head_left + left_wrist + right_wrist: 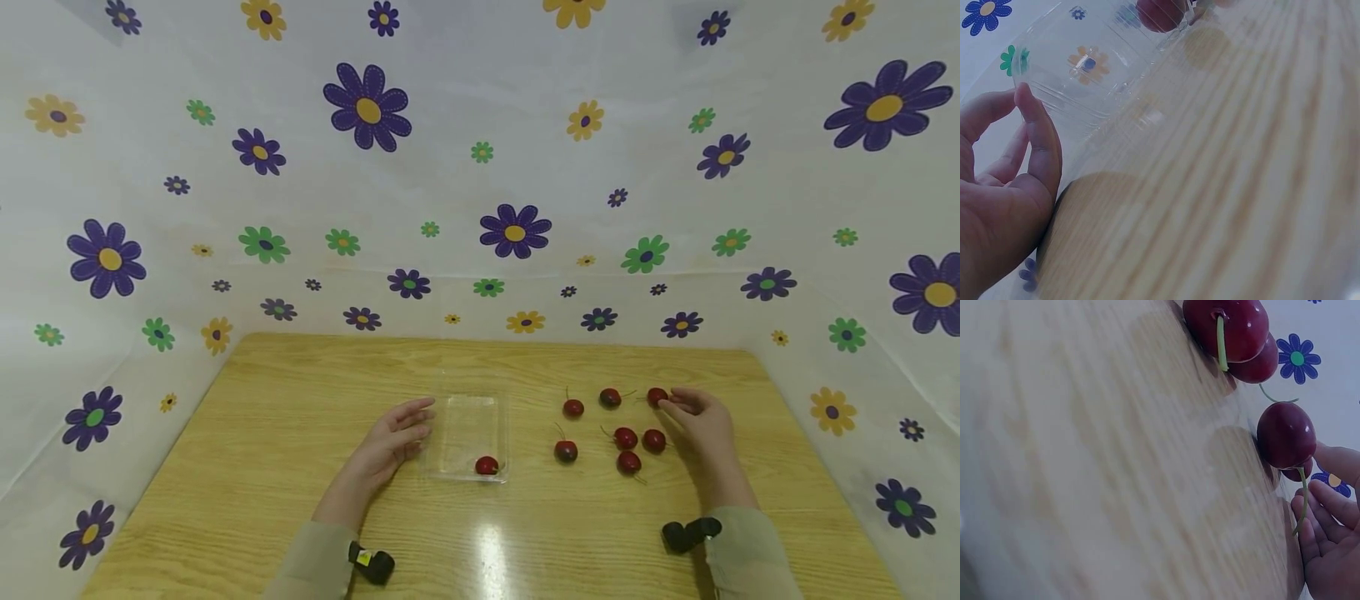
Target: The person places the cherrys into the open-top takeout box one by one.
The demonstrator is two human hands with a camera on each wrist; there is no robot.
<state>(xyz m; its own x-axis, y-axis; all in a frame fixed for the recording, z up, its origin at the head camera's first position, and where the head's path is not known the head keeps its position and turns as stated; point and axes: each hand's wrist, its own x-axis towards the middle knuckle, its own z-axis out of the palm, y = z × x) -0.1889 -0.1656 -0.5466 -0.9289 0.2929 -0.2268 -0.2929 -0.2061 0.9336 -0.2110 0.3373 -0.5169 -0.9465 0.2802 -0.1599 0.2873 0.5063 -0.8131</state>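
A clear plastic box (471,403) stands on the table with one red cherry (487,466) in its near right corner. At the box's left side is my left hand (393,442), its thumb and fingertips holding the clear edge. My right hand (703,421) reaches to the far right cherry (657,397), which its thumb and index finger pinch. In the right wrist view this cherry (1298,470) is partly hidden behind a nearer cherry (1285,435). Close to that hand lie another cherry (654,441) and a pair of touching cherries, one behind (625,437) and one in front (628,462).
Between the box and the right-hand group lie more stemmed cherries: one at the back left (573,408), one at the back (610,397) and one nearer the front (566,452). A flower-print sheet (450,183) surrounds the back and sides of the wooden table (570,533).
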